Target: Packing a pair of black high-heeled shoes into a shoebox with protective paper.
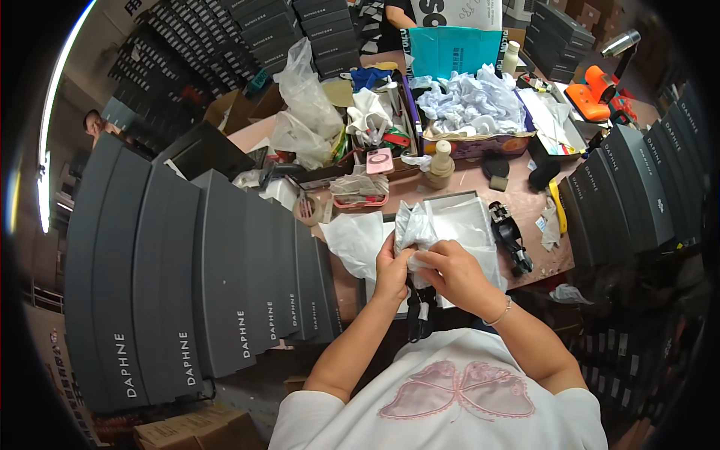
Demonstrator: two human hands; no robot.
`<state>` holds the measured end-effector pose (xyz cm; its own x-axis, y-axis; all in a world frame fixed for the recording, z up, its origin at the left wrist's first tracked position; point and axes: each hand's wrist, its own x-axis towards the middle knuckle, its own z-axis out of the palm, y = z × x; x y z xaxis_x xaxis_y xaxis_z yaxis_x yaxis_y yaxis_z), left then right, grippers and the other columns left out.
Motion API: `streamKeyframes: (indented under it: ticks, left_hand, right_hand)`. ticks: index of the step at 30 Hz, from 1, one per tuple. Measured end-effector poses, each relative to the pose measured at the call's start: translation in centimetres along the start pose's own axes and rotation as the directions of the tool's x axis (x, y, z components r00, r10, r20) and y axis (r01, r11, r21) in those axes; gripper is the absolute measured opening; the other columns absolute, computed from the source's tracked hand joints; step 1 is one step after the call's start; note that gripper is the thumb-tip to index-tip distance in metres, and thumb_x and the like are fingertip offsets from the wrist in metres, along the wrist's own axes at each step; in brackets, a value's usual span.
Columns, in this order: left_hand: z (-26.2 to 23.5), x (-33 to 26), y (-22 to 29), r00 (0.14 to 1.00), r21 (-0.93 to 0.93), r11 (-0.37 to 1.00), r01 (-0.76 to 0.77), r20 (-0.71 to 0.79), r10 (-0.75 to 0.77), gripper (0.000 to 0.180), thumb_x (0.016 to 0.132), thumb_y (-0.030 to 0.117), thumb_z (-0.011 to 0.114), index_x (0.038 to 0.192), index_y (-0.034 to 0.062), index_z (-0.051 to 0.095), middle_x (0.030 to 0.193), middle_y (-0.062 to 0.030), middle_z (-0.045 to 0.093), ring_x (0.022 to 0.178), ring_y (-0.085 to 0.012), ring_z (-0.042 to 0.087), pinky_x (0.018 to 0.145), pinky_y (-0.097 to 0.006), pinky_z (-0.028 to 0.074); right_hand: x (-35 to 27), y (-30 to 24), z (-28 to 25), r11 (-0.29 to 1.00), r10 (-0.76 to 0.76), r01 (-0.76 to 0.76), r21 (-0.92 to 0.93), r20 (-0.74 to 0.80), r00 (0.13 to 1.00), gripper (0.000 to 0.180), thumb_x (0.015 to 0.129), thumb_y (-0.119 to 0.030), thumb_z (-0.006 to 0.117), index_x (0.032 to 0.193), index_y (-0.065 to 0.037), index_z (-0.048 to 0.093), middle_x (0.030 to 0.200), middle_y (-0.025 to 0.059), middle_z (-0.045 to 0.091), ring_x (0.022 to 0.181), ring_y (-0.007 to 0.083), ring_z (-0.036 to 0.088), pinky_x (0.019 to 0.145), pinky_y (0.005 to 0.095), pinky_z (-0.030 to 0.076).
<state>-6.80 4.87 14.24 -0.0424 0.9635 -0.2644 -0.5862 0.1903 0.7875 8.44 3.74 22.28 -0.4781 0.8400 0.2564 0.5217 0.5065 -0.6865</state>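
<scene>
My left hand [390, 271] is closed around a shoe partly covered by a crinkled silvery-white wrapping [414, 223]. Black straps [421, 311] of the shoe hang below my hands. The fingers of my right hand [454, 276] pinch the wrapping from the other side; their tips are partly hidden. Beneath both hands lies an open shoebox [459, 198], lined with white tissue paper [352, 238] that spills over its left side. A second black shoe [510, 238] with a buckle rests on the table to the right of the box.
Grey shoeboxes [165, 277] stand in rows at left, with more boxes [630, 187] at right. Behind the work area are a bottle [441, 165], tape roll [307, 208], pink basket [360, 196], and a carton of crumpled white paper [480, 105]. An orange tape dispenser [589, 97] sits far right.
</scene>
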Motion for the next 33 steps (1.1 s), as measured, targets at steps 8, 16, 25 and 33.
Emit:
streamKeyframes:
  ticks: [8, 16, 25, 33]
  left_hand:
    - [0.7, -5.4, -6.7, 0.961, -0.045, 0.989, 0.138, -0.234, -0.145, 0.055, 0.079, -0.004, 0.053, 0.133, 0.0020, 0.043, 0.113, -0.0085, 0.058, 0.098, -0.0173, 0.059, 0.085, -0.029, 0.048]
    - [2.7, -5.3, -5.8, 0.981, -0.011, 0.994, 0.110, -0.160, -0.110, 0.057, 0.084, -0.009, 0.046, 0.139, 0.0020, 0.035, 0.124, -0.0081, 0.052, 0.108, -0.0161, 0.054, 0.092, -0.030, 0.044]
    - [2.1, -5.7, -7.0, 0.989, -0.028, 0.998, 0.064, -0.129, -0.067, 0.051, 0.091, -0.002, 0.048, 0.139, -0.0005, 0.033, 0.130, -0.0093, 0.047, 0.114, -0.0159, 0.049, 0.098, -0.030, 0.039]
    - [4.3, -5.7, -7.1, 0.998, 0.124, 0.992, -0.027, -0.060, 0.034, 0.056, 0.091, 0.003, 0.052, 0.141, -0.0015, 0.025, 0.134, -0.0113, 0.042, 0.121, -0.0181, 0.043, 0.103, -0.030, 0.033]
  right_hand:
    - [-5.1, 2.5, 1.4, 0.983, -0.162, 0.182, -0.035, 0.311, 0.937, 0.014, 0.081, -0.019, 0.060, 0.080, -0.005, 0.065, 0.081, 0.0114, 0.058, 0.080, 0.0299, 0.055, 0.070, 0.0404, 0.044]
    - [-3.8, 2.3, 0.6, 0.897, 0.193, -0.171, -0.408, 0.013, 0.981, 0.070, 0.068, -0.020, 0.075, 0.127, -0.008, 0.042, 0.101, 0.0142, 0.059, 0.099, 0.0297, 0.057, 0.077, 0.0430, 0.045]
    - [-3.9, 5.9, 2.8, 0.946, 0.289, -0.267, -0.184, 0.109, 0.951, 0.052, 0.076, -0.015, 0.063, 0.123, -0.005, 0.041, 0.092, 0.0211, 0.060, 0.081, 0.0410, 0.061, 0.068, 0.0470, 0.050]
    - [-4.7, 8.7, 3.4, 0.948, 0.307, -0.313, -0.061, -0.090, 0.947, 0.042, 0.073, -0.009, 0.064, 0.111, 0.002, 0.050, 0.095, 0.0234, 0.059, 0.087, 0.0422, 0.058, 0.074, 0.0473, 0.049]
